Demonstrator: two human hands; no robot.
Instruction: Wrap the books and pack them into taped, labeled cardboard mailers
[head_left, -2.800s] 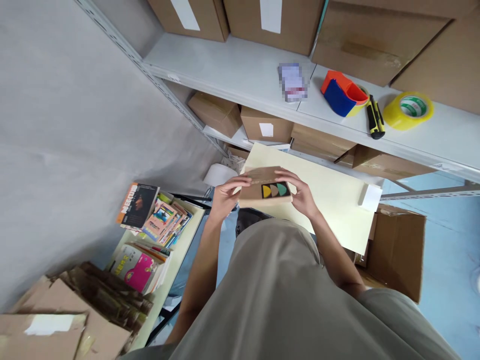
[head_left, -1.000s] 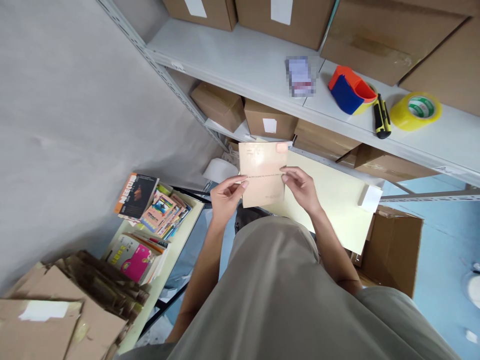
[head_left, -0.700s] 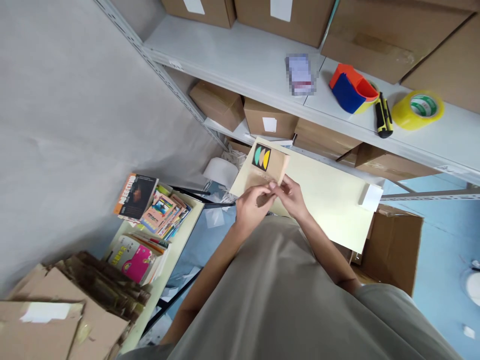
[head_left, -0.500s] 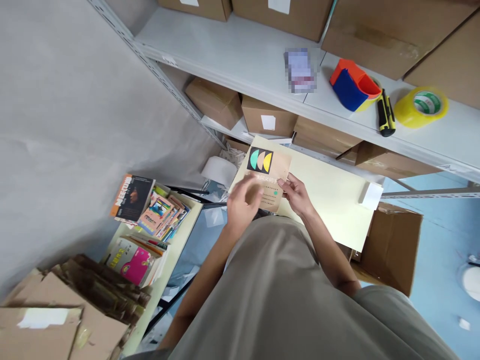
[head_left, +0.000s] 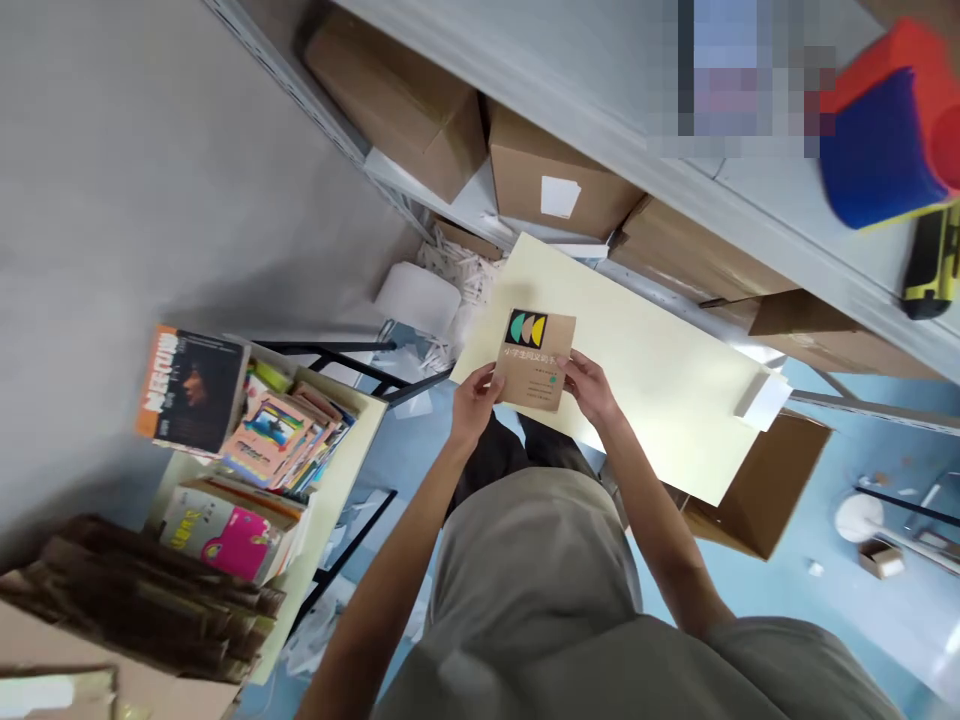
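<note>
Between my two hands is a small tan book (head_left: 534,375), its cover facing up, with a black panel of green, beige and yellow half-discs and a line of white characters. My left hand (head_left: 474,402) pinches its lower left edge, thumb on the cover. At its right edge, my right hand (head_left: 589,387) grips the book with the thumb on top and the fingers partly hidden. Below the book is a pale cream tabletop (head_left: 637,350).
Left is a side table (head_left: 356,425) with stacked books (head_left: 274,430) and flattened cardboard (head_left: 150,600). Shelving ahead holds cardboard boxes (head_left: 562,170), a tape dispenser (head_left: 877,150) and a box cutter (head_left: 930,265). A white block (head_left: 763,400) sits at the table's right end, above an open carton (head_left: 765,490).
My left hand has moved from over the cover to the book's left edge and now holds it. The book lies flatter to view. My head has tilted down, bringing the shelf closer.
</note>
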